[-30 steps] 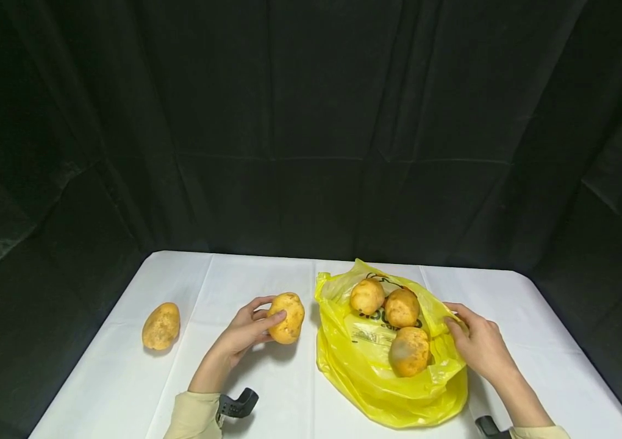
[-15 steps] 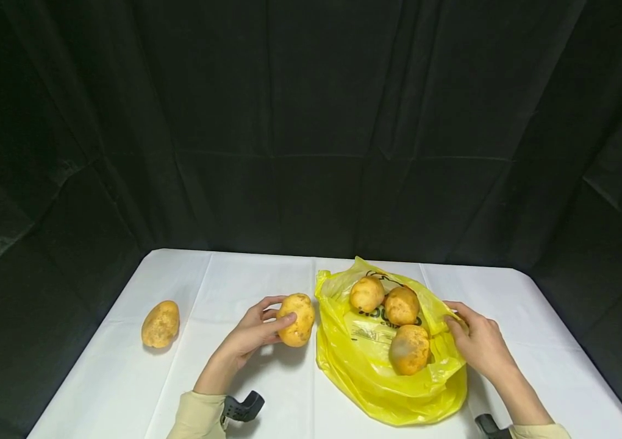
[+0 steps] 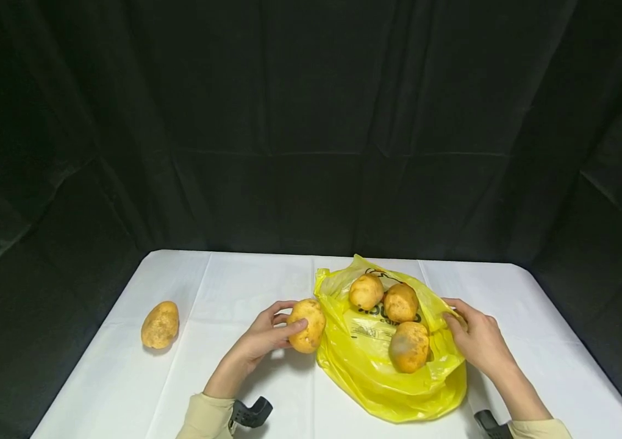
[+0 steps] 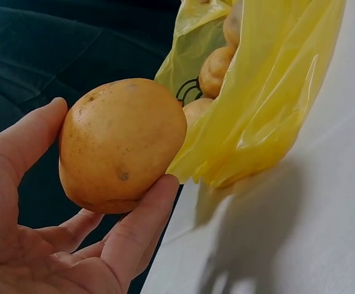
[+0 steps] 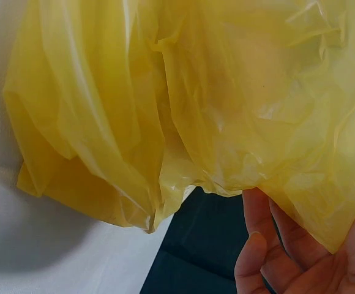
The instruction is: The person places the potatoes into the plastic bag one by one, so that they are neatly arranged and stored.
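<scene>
1. Yellow, thin, crinkled plastic bag (image 3: 344,366), glossy and partly see-through, lying with its mouth spread wide; dark print (image 3: 371,311) visible within.
2. Inside the mouth, three rounded potatoes: a smooth, pale golden potato (image 3: 366,291) at the far left, a browner, squat potato (image 3: 400,303) just beside it, and a mottled tan potato (image 3: 410,349) nearer the wearer, with a greyish, blurred patch.
3. Plump, egg-shaped, golden-yellow potato (image 3: 313,334), smooth-skinned with small dark pits, held just beside the bag's left edge; contact with the plastic impossible to tell.
4. Left hand (image 3: 267,335) parted about as wide as that potato, gripping it between thumb and fingers.
5. Right hand (image 3: 478,338) narrowed at the opposite side of the bag, pinching the rim between thumb and fingers, with wrinkles in the plastic close by.
6. Well apart at the far left, an oblong, brownish-yellow potato (image 3: 160,325), resting on the white, cloth-covered table (image 3: 250,274), lightly creased by straight folds.
7. Behind, matte black fabric (image 3: 311,122), seamed and softly rumpled; at the wrists, beige sleeves (image 3: 207,417) and black, curved mounts (image 3: 253,413).
</scene>
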The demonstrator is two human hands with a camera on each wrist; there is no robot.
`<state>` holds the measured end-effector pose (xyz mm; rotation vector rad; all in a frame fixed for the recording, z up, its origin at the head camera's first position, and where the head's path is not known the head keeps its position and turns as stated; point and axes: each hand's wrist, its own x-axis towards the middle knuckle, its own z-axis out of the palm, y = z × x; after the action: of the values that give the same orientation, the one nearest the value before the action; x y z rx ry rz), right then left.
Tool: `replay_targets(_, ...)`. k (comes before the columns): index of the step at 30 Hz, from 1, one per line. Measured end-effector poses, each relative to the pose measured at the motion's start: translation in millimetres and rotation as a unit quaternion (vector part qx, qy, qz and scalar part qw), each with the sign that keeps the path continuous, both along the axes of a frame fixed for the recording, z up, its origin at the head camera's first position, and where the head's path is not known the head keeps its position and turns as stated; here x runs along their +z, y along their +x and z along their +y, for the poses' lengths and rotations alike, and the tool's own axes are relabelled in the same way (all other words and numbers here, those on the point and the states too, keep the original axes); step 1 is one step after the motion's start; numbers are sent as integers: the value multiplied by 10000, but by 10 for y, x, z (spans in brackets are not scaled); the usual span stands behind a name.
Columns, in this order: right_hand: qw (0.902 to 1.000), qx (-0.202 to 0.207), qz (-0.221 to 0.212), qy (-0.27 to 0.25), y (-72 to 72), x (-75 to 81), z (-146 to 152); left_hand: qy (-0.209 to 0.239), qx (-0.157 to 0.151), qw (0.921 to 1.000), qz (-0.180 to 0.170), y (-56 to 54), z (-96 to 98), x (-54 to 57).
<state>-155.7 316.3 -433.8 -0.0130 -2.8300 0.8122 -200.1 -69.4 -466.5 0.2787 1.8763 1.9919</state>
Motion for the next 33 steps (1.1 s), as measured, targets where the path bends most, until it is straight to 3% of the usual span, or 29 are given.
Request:
replay_targets(11,9997,32,234,53,21,28,-17,-1,-97,9999,-60,0,63,-11)
replay_targets(23,9999,-43,151,35,31,18,7,-5,-256,9997,1,26,173,19)
replay_targets(33,9993,38,365,31,30,-3,6,-241,-75,9996,142,50,316,45)
